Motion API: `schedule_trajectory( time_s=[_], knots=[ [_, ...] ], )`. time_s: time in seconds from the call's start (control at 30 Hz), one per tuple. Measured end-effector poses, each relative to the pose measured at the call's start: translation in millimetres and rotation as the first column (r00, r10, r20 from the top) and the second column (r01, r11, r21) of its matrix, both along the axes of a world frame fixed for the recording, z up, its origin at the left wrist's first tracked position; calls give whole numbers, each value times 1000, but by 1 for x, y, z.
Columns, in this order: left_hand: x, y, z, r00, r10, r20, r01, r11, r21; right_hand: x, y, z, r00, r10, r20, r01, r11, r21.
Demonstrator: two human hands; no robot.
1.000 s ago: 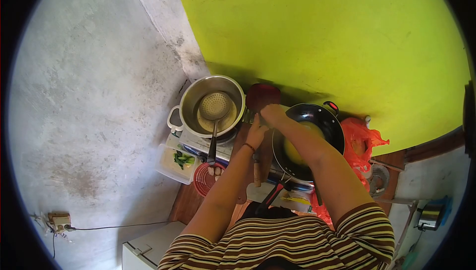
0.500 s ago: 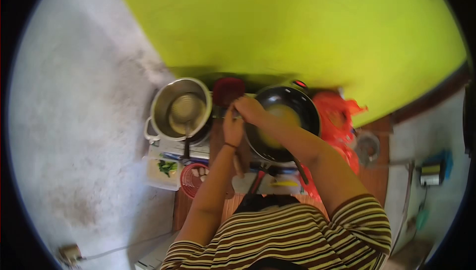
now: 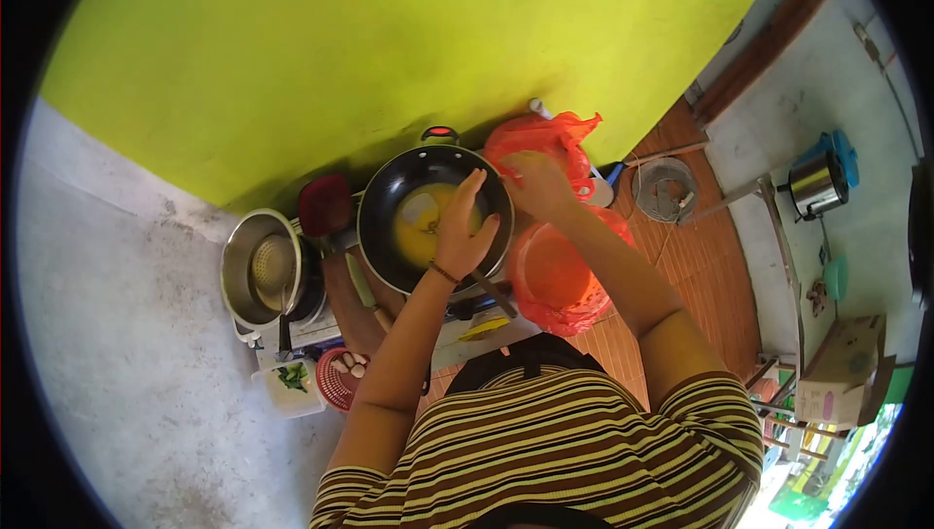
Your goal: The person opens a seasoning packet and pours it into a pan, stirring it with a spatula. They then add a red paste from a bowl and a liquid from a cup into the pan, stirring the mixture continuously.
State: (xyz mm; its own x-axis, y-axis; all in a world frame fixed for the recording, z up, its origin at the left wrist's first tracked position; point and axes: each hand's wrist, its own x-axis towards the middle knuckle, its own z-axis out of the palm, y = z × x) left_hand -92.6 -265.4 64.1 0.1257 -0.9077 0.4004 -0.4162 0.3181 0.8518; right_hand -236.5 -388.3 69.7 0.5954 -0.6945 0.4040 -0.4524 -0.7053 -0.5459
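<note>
Over a black wok [image 3: 381, 255] my left hand [image 3: 462, 229] is held open, fingers stretched and thumb apart, holding nothing. Yellow liquid [image 3: 413, 239] lies in the wok, with a pale piece and small dark bits in it. Just past the wok's right rim is my right hand [image 3: 537, 184], in front of a red plastic bag [image 3: 533, 135]. Its fingers look curled together; anything inside them is hidden. A dark handle [image 3: 494, 293] sticks out over the wok's near rim. Left of the wok, a knife [image 3: 360, 279] lies on a wooden board [image 3: 342, 305].
A metal pot [image 3: 233, 271] with a perforated ladle [image 3: 272, 266] stands at left. Below it are a tray [image 3: 304, 403] of greens and a red basket [image 3: 333, 385] of pale pieces. A dark red container [image 3: 325, 203] stands near the wall. More red plastic [image 3: 559, 276] sits right of the wok.
My hands have separated. The left has moved from beside the board to over the wok and opened; the right has moved right to the red bag. The camera view has turned right.
</note>
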Motion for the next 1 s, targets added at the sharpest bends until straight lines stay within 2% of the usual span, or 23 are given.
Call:
schedule_trajectory(
  time_s=[0.03,0.13,0.23,0.33,0.37,0.47,0.57,0.67,0.77,0.87,1.0],
  knots=[
    [-12,-9,-2,999,-31,14,31,1000,-2,-23,-11,-4,999,-41,16,41,999,-16],
    [-50,-30,-7,994,-87,64,84,995,51,-90,-35,-12,963,-259,74,239,949,206],
    [-85,-50,-9,987,-134,89,126,988,86,-151,-56,-44,902,-429,45,400,870,289],
    [-117,-70,-26,984,-150,99,139,984,110,-197,-70,-96,880,-463,108,420,864,278],
    [-128,-76,-31,982,-151,112,141,985,96,-210,-75,-115,890,-453,38,419,849,321],
    [-150,-89,-42,979,-158,132,147,985,88,-225,-83,-150,936,-298,-189,315,947,64],
    [-163,-97,-49,979,-167,120,151,980,130,-220,-84,-162,959,-252,-132,282,897,340],
    [-169,-99,-56,980,-142,139,122,982,142,-222,-89,-177,979,-149,-138,187,925,330],
    [-172,-97,-62,985,-117,128,95,981,171,-217,-85,-181,979,-191,-74,203,846,493],
    [-177,-94,-66,988,-102,116,78,977,196,-218,-91,-206,984,-179,0,157,863,480],
    [-180,-90,-68,989,-91,115,66,978,199,-218,-85,-195,974,-222,36,172,841,513]
  ],
)
